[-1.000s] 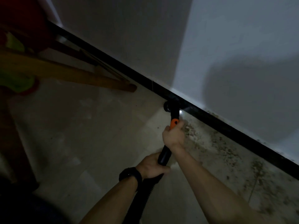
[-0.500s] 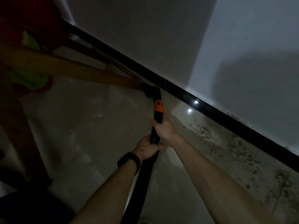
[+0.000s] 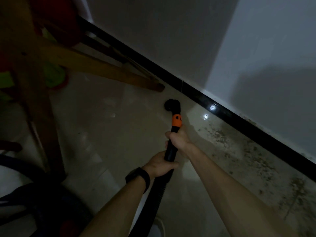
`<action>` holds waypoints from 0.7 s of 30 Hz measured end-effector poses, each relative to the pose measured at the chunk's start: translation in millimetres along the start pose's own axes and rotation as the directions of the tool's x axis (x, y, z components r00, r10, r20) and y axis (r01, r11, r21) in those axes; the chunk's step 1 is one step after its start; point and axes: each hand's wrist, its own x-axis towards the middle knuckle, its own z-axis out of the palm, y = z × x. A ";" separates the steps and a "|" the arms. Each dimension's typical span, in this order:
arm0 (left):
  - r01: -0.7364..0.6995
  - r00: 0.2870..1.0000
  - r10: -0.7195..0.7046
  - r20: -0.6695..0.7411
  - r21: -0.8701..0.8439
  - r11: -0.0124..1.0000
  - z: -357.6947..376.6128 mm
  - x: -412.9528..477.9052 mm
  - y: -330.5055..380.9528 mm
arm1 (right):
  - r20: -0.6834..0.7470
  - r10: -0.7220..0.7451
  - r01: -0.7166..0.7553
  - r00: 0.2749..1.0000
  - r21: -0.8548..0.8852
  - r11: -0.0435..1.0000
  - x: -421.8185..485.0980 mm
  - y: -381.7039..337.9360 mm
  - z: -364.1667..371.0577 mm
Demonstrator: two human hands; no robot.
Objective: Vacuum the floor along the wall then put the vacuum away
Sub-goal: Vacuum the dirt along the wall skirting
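I am in the vacuuming step; putting the machine away has not begun. My right grip (image 3: 178, 139) is wrapped round the black vacuum wand (image 3: 171, 152) just below its orange collar (image 3: 177, 120). My left grip (image 3: 160, 164), the one with the dark wristband (image 3: 138, 177), is clamped round the same wand further back from the black skirting board (image 3: 196, 96), where the ribbed hose (image 3: 155, 194) joins it. The nozzle (image 3: 171, 106) is down at the pale floor (image 3: 111, 134), near the skirting board but apart from it. In this dim light I cannot tell whether it touches the tiles. A band of dark specks and grime (image 3: 248, 151) runs along the foot of the skirting board on the stretch nearer me, and it looks uncleaned. A wooden leg (image 3: 119, 74) slants in toward the skirting board just beyond the nozzle. As I judge it, the next move calls for bringing the nozzle in against the skirting board and drawing it through that grime, with both grips firm and the nozzle clear of the wooden leg.
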 end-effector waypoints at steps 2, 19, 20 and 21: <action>0.007 1.000 -0.007 -0.012 -0.010 1.000 -6.4 -6.5 -8.6 | 0.052 0.006 -0.006 0.999 -0.007 1.000 -5.3 1.5 9.2; -0.009 0.999 0.008 0.043 0.021 1.000 4.5 -8.7 6.2 | -0.046 -0.032 0.032 0.998 -0.013 0.999 -15.5 9.9 -22.4; -0.001 0.997 -0.003 0.083 0.048 0.999 13.6 -12.1 7.4 | -0.079 -0.006 0.012 0.997 0.082 0.997 -20.3 13.6 -33.0; 0.000 0.993 -0.009 0.119 0.074 0.997 22.6 -15.5 8.8 | -0.101 0.011 0.005 0.995 0.161 0.987 -26.5 17.3 -43.7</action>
